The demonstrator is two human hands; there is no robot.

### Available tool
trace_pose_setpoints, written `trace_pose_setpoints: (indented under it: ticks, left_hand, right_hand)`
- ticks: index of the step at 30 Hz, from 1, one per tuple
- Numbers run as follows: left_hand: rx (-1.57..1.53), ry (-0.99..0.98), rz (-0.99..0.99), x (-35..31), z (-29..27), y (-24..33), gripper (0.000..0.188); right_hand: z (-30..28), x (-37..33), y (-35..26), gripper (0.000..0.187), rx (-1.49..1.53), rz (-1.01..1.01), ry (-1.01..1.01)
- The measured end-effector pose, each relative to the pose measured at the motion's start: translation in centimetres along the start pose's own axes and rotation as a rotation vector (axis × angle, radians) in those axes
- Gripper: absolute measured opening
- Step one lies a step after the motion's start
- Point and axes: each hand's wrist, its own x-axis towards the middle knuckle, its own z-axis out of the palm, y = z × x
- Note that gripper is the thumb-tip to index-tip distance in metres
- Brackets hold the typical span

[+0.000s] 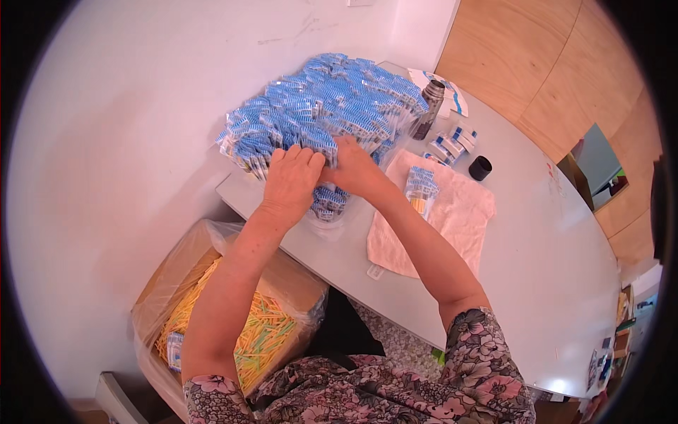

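Note:
A big heap of small blue-and-white packets (339, 92) lies at the far left of the table, with clear plastic under its near edge. Both my hands are at the front of this heap. The curled fingers of my left hand (291, 180) grip packets at the near side. Close against it, my right hand (353, 168) is closed round the end of a row of packets standing between the hands. Its fingertips are partly hidden. More packets (330, 201) show just below my hands, inside the clear plastic.
A pink cloth (452, 222) bears a small bundle of packets (421, 185). Beyond it stand an uncapped dark flask (429, 109), a black cap (480, 168) and stacked white-and-blue packs (452, 145). Below the table's left edge, a plastic-lined cardboard box (296, 286) holds yellow and green sticks (265, 332).

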Motion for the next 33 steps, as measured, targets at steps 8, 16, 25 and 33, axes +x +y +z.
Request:
trace_pose_setpoints:
  ticks: [8,16,25,33]
  left_hand:
    - [0.2,-0.032,-0.082,3.8,5.9,2.5,0.039]
    - [0.371,-0.18,-0.099,5.6,6.1,3.8,0.045]
    - [0.243,-0.232,-0.158,5.3,5.1,4.8,0.038]
    - [0.122,-0.005,-0.036,4.1,3.9,5.6,0.033]
  right_hand:
    - [-2.3,1.0,5.9,0.038,0.052,0.167,-0.22]
    - [-12.6,-7.8,18.8,0.062,-0.216,0.39,-0.06]
    - [-13.7,-9.0,18.9,0.075,-0.422,0.481,-0.463]
    - [-14.4,-11.2,21.6,0.071,-0.28,0.502,-0.054]
